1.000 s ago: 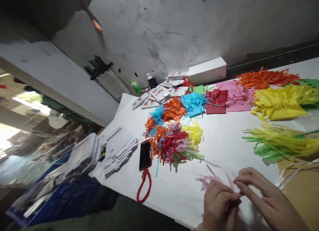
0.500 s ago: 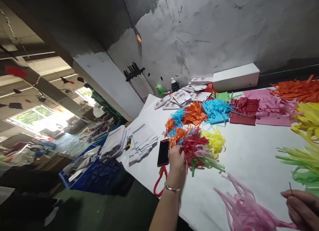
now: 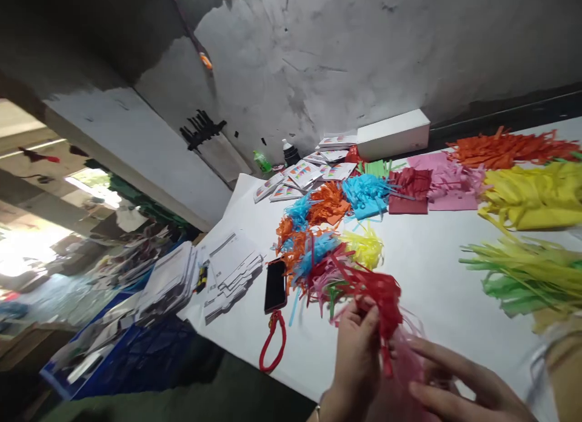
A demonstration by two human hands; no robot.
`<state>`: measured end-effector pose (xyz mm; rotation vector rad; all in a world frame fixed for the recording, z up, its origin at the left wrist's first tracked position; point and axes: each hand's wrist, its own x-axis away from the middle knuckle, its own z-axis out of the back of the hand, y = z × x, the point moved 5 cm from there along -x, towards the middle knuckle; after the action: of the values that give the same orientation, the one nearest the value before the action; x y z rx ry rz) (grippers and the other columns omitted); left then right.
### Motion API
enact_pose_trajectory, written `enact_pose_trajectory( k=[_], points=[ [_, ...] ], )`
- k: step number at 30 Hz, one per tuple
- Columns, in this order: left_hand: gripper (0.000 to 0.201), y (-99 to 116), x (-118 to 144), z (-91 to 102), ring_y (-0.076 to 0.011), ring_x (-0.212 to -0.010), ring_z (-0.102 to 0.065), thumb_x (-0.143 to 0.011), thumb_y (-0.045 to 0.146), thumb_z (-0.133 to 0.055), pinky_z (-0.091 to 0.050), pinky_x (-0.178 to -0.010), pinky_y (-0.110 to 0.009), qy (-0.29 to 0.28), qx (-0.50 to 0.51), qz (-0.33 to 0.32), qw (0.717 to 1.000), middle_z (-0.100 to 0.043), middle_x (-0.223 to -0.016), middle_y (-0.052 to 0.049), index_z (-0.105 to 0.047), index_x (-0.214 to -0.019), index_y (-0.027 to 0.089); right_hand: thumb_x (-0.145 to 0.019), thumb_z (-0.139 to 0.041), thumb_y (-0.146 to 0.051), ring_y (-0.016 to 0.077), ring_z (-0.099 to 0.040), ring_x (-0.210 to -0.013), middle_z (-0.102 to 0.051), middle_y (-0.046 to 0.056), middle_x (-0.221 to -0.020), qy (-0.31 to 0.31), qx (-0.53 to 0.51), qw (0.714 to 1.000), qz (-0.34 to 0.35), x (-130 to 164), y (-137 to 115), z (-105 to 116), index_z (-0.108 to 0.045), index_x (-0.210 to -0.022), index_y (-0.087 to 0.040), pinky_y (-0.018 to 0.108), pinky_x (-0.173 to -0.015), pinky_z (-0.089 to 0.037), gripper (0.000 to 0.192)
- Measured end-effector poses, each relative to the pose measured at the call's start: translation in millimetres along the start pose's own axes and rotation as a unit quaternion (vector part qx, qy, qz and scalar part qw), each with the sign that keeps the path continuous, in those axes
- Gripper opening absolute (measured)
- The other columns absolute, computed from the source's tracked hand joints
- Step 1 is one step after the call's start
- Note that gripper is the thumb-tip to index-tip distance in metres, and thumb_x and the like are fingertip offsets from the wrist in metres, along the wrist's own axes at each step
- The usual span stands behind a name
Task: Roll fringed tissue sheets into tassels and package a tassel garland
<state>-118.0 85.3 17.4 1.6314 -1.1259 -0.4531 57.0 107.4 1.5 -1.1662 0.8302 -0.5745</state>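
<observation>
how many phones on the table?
1. A dark phone lies flat near the table's left front edge, left of the mixed paper-fringe pile, red wrist strap attached. Others may be hidden under paper.

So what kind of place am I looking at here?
Probably a small craft or packing workshop: a white table heaped with colored fringed paper, stacks of printed cards, a rough grey wall, and a blue crate of packets alongside.

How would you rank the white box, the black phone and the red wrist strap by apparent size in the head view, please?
1. white box, though farthest away
2. black phone and red wrist strap: too alike to rank
</observation>
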Motion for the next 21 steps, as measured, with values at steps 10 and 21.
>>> enact_pose_trajectory(
  k=[10,21],
  points=[
    [0.036,-21,35,-21.3,-0.0249,-0.114,-0.061,-0.092,0.046,-0.069,-0.048,-0.101,-0.038,-0.105,-0.227,-0.231,0.94,-0.069,-0.122,-0.011,-0.07,-0.121,0.025,-0.097,-0.063,-0.037,0.0155,-0.073,-0.066,-0.076,0.005,-0.094,0.073,-0.083,0.992,-0.054,-20,-34,31,-0.078,-0.087,-0.025,0.019,-0.057,-0.06,0.022],
    [0.037,-46,30,-23.0,-0.0198,-0.086,-0.071,-0.078,0.049,-0.084,-0.054,-0.082,-0.03,-0.113,-0.019,0.058,0.992,-0.079,-0.09,-0.008,-0.08,-0.097,0.018,-0.1,-0.055,-0.028,0.0187,-0.079,-0.088,-0.081,0.006,-0.105,0.047,0.171,0.984,0.017,-4,-32,42,-0.075,-0.117,-0.026,0.021,-0.079,-0.062,0.026]
  ],
)
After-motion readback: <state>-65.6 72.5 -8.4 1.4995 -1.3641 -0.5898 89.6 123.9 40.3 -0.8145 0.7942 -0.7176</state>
